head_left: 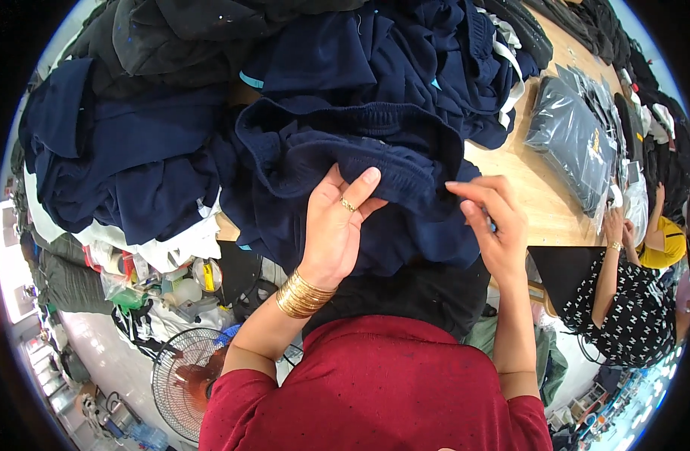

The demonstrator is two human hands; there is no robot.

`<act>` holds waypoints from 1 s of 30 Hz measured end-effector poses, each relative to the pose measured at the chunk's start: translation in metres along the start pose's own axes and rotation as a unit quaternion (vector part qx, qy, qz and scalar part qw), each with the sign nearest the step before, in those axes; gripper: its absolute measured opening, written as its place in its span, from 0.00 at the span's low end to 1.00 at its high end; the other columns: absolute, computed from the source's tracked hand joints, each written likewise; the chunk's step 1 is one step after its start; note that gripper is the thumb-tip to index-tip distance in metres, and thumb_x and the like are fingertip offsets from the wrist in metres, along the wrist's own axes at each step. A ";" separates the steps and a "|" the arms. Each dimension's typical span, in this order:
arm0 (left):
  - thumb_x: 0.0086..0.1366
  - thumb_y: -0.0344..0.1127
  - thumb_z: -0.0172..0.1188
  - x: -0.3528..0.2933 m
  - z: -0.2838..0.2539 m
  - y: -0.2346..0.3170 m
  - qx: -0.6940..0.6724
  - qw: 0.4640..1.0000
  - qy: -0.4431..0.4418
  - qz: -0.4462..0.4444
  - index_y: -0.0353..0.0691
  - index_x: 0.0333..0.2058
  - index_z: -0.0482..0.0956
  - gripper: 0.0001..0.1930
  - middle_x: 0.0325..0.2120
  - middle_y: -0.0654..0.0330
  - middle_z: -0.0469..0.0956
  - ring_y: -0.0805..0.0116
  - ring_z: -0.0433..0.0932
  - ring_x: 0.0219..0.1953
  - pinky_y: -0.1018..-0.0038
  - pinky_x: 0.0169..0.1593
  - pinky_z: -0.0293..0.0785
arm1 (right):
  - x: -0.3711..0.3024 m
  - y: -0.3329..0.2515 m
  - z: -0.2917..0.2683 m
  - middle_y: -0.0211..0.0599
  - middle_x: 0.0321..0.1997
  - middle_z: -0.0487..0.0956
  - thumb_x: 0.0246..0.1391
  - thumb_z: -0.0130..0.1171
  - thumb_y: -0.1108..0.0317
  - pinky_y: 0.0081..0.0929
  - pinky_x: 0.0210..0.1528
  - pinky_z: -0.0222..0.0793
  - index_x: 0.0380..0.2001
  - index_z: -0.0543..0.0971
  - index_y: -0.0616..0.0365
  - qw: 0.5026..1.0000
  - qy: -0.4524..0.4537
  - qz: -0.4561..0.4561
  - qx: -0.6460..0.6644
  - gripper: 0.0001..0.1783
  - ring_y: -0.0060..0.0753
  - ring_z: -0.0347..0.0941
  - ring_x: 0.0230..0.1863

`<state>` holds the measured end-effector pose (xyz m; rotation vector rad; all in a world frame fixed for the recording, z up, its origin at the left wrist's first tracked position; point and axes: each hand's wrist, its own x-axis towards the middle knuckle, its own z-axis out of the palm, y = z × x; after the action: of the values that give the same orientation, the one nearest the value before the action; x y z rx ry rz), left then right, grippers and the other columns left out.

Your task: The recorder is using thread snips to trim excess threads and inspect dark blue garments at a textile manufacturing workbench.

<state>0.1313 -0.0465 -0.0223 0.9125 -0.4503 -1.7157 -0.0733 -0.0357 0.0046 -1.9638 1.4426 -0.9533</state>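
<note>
Here, the navy waistband (405, 183) is pinched between thumb and fingers of the left hand (336, 222), its long axis laid left to right ahead of the red shirt (386, 383); at its right end the right hand (501, 229) is poised, thumb and forefinger parted, though whether anything is held cannot be told

Navy waistband (397, 174) in left hand (336, 225)
</note>
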 end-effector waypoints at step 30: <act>0.60 0.29 0.56 -0.025 0.024 0.004 0.035 0.996 -0.044 0.073 0.35 0.45 0.68 0.15 0.39 0.59 0.76 0.71 0.75 0.41 0.74 0.49 0.70 | -0.005 -0.043 0.015 0.29 0.21 0.72 0.39 0.68 0.63 0.24 0.21 0.60 0.27 0.76 0.56 0.980 0.132 -0.050 -0.142 0.14 0.29 0.65 0.19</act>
<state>0.1183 -0.0283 0.0046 0.8349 -0.6250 -1.6183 -0.0369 -0.0182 0.0263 -2.1961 1.7214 -1.1407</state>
